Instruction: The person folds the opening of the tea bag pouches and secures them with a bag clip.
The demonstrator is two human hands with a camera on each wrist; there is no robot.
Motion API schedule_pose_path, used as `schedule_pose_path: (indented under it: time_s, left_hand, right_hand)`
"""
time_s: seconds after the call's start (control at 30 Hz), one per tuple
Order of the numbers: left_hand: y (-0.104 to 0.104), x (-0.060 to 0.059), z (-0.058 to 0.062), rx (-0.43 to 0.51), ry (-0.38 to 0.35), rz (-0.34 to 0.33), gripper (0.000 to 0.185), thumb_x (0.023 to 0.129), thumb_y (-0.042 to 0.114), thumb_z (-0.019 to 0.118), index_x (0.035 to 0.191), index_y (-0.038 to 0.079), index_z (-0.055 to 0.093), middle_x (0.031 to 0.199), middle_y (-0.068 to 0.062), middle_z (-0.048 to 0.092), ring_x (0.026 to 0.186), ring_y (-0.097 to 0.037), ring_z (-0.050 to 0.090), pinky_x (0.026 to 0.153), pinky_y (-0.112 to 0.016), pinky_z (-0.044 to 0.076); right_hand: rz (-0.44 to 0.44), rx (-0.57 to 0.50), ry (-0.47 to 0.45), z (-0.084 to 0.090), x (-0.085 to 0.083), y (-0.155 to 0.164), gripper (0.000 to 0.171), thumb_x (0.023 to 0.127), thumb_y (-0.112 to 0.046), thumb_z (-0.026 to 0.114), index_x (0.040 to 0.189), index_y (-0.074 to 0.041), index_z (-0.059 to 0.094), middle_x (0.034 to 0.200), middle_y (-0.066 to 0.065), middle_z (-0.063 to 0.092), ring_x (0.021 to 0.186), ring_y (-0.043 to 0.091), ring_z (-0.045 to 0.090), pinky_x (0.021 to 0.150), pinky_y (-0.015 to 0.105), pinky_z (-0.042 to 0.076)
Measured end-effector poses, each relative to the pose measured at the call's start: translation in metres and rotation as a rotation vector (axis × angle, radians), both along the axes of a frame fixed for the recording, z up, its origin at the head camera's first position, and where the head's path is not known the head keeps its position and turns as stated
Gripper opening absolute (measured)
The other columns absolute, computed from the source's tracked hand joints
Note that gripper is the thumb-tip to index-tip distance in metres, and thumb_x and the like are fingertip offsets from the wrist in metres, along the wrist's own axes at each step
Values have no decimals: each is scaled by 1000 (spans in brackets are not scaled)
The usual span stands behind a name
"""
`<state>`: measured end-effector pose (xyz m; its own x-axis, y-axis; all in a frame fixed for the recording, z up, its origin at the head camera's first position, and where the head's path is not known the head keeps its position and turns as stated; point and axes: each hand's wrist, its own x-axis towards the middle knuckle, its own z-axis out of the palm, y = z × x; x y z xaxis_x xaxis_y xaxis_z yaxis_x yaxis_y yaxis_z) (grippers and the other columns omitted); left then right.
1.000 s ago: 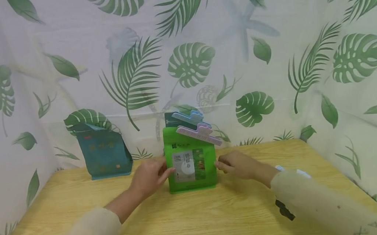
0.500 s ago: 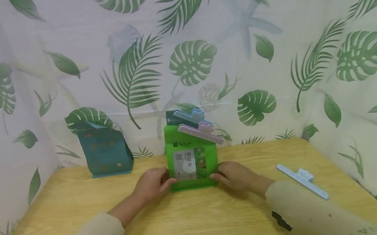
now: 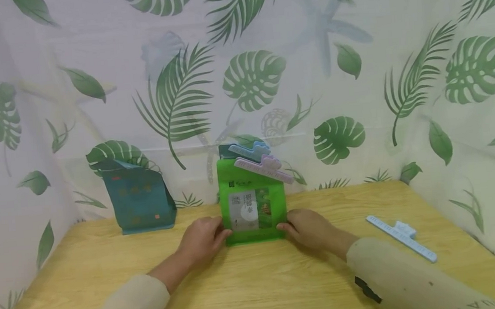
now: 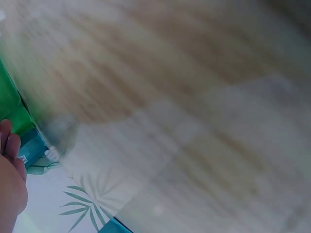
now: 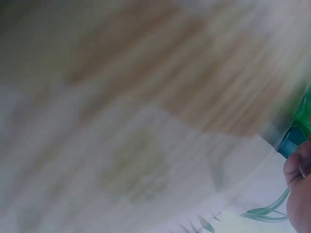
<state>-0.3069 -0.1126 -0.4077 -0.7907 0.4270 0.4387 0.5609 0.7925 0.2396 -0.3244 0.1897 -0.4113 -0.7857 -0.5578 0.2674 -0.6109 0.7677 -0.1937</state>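
Observation:
A green pouch (image 3: 252, 200) with a label stands upright on the wooden table (image 3: 249, 290), sealed at the top by a lilac clip (image 3: 263, 168). Behind it stands a darker pouch with a blue clip (image 3: 249, 150). My left hand (image 3: 204, 236) grips the green pouch's lower left edge and my right hand (image 3: 306, 226) grips its lower right edge. In the left wrist view a strip of the green pouch (image 4: 8, 104) and my left hand (image 4: 10, 182) show at the left border. The right wrist view is blurred, with my right hand (image 5: 299, 194) at the right border.
A teal pouch (image 3: 139, 198) stands at the back left of the table. A loose pale blue clip (image 3: 401, 237) lies on the table to the right of my right forearm. Leaf-print curtains (image 3: 354, 68) close in the table on three sides.
Both hands slid down to the pouch's bottom corners and shifted it slightly back. My right arm moved left, uncovering the pale blue clip on the table.

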Motion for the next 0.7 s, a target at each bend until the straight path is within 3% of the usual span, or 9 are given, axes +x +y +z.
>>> schedule_pose_path:
  time_s: [0.33,0.7]
  left_hand:
    - [0,-13,-3,-22,65,30,25,93,27,71,79,12,57,70,0,61,63,-14,56,59,-31,47]
    - [-1,-15,-7,-50,22,21,24,96,28,67,81,12,57,69,1,56,63,-13,52,58,-30,45]
  right_hand:
    - [-40,19,18,0,-9,-6,36,101,-30,60,69,-15,52,62,-6,48,55,9,44,55,27,42]
    - [-75,107,12,-3,-7,-9,40,102,-32,57,67,-15,50,63,-2,50,56,12,46,58,34,47]
